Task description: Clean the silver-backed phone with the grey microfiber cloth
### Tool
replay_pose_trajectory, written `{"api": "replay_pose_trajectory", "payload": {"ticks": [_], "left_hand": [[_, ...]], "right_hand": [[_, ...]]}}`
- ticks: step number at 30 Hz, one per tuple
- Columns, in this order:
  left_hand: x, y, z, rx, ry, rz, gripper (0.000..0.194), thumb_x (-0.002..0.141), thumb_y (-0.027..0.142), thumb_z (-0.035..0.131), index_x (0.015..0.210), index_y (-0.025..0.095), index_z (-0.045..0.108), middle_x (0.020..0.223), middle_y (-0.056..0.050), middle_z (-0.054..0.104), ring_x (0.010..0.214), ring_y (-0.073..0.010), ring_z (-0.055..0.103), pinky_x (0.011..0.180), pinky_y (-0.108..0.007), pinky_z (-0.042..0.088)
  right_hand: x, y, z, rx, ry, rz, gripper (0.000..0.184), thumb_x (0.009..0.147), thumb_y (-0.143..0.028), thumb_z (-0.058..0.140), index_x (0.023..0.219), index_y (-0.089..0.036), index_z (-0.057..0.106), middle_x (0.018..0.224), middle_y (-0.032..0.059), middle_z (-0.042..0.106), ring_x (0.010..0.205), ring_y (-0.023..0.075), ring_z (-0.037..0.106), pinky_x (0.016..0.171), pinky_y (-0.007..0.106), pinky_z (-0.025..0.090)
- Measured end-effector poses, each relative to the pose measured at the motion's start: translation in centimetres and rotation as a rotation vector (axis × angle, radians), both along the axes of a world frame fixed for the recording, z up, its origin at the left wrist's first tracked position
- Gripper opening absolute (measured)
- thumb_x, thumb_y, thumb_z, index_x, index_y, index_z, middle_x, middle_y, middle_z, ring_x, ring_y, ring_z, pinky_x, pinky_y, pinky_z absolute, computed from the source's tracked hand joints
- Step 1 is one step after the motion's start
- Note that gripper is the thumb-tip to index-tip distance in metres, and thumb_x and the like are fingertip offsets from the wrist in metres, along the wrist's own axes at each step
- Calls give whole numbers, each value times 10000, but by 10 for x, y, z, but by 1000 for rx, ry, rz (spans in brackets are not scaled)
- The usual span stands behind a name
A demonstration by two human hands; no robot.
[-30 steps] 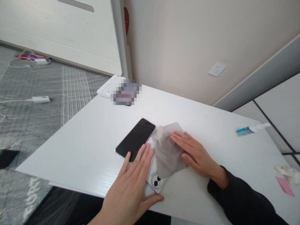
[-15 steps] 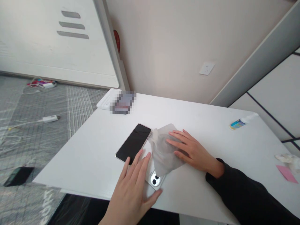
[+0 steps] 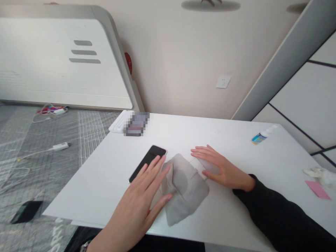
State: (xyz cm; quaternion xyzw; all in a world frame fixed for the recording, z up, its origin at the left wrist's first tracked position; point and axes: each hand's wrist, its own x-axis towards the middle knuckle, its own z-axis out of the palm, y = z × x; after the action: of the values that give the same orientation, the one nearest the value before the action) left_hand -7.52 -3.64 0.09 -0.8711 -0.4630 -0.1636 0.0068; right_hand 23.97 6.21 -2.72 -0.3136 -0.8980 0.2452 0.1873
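Observation:
A black-screened phone (image 3: 150,158) lies on the white table (image 3: 105,182). Beside it a grey cloth (image 3: 185,190) is spread over a white phone, of which only a white corner (image 3: 198,164) shows. My left hand (image 3: 140,201) rests flat with fingers apart, its fingertips on the near end of the black phone and the cloth's left edge. My right hand (image 3: 220,168), in a dark sleeve, lies flat at the cloth's far right edge, by the white corner. Neither hand grips anything.
A small spray bottle (image 3: 261,136) lies at the far right of the table. A pink slip (image 3: 317,189) and a crumpled white wad (image 3: 319,173) sit at the right edge. A white box (image 3: 119,121) is at the far left corner. Cables and a charger (image 3: 60,146) lie on the floor.
The cloth now lies nearer me and covers the white phone's camera end. My left hand slid forward onto it. My right hand came off the cloth's top to its right edge.

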Motion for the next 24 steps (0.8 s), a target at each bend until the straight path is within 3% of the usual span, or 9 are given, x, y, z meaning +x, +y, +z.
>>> {"api": "replay_pose_trajectory", "payload": {"ticks": [3, 5, 9, 13, 16, 18, 21, 24], "left_hand": [[24, 15, 2, -68, 63, -203, 429, 1088, 318, 456, 1501, 212, 506, 1538, -51, 586, 1419, -184, 556, 1212, -387, 441], [40, 25, -1, -113, 135, -259, 395, 1083, 307, 474, 1440, 169, 571, 1496, -68, 625, 1344, -191, 625, 1176, -364, 482], [47, 28, -14, -119, 211, -325, 425, 1039, 205, 552, 1450, 96, 554, 1530, -144, 573, 1381, -253, 595, 1121, -387, 531], [17, 3, -24, -79, 360, -350, 569, 1003, 80, 500, 1564, 96, 408, 1632, -169, 406, 1437, -256, 528, 1081, -364, 562], [-5, -10, -21, -37, 419, -340, 623, 1043, 299, 532, 1604, 110, 338, 1639, -151, 384, 1423, -269, 545, 1079, -409, 571], [-7, -8, -17, -41, 419, -344, 702, 1043, 422, 544, 1626, 123, 290, 1648, -130, 369, 1430, -269, 539, 1099, -432, 557], [16, 13, -14, -145, 377, -377, 761, 1046, 477, 534, 1649, 136, 218, 1693, -117, 276, 1507, -269, 435, 1153, -432, 503], [51, 45, -17, -262, 305, -471, 799, 1045, 553, 495, 1648, 110, 212, 1711, -138, 232, 1572, -293, 294, 1255, -461, 366]], "right_hand": [[17, 11, -4, -68, -30, 39, 668, 1046, -520, 548, 1631, -270, 344, 1652, 86, 435, 1569, 273, 324, 1312, 560, 151], [19, 11, -6, -87, -59, 72, 767, 999, -563, 620, 1638, -257, 327, 1660, 94, 422, 1585, 302, 282, 1309, 586, 135], [15, 9, -9, -119, -75, 84, 814, 951, -600, 676, 1616, -236, 379, 1644, 108, 444, 1588, 325, 266, 1307, 602, 114], [14, 14, -11, -171, -35, 103, 867, 885, -632, 745, 1581, -210, 447, 1603, 132, 497, 1557, 339, 328, 1307, 588, 110], [15, 18, -12, -186, 8, 132, 880, 865, -635, 768, 1568, -197, 469, 1589, 141, 513, 1543, 340, 348, 1306, 575, 92], [15, 19, -12, -181, 25, 142, 863, 873, -626, 764, 1563, -195, 475, 1586, 140, 516, 1533, 334, 366, 1306, 566, 85], [14, 19, -13, -188, 24, 143, 841, 887, -591, 760, 1569, -197, 464, 1606, 142, 492, 1529, 327, 379, 1305, 566, 72], [15, 18, -16, -203, 8, 116, 880, 892, -533, 765, 1612, -201, 385, 1632, 144, 454, 1527, 319, 390, 1303, 573, 68]]}}
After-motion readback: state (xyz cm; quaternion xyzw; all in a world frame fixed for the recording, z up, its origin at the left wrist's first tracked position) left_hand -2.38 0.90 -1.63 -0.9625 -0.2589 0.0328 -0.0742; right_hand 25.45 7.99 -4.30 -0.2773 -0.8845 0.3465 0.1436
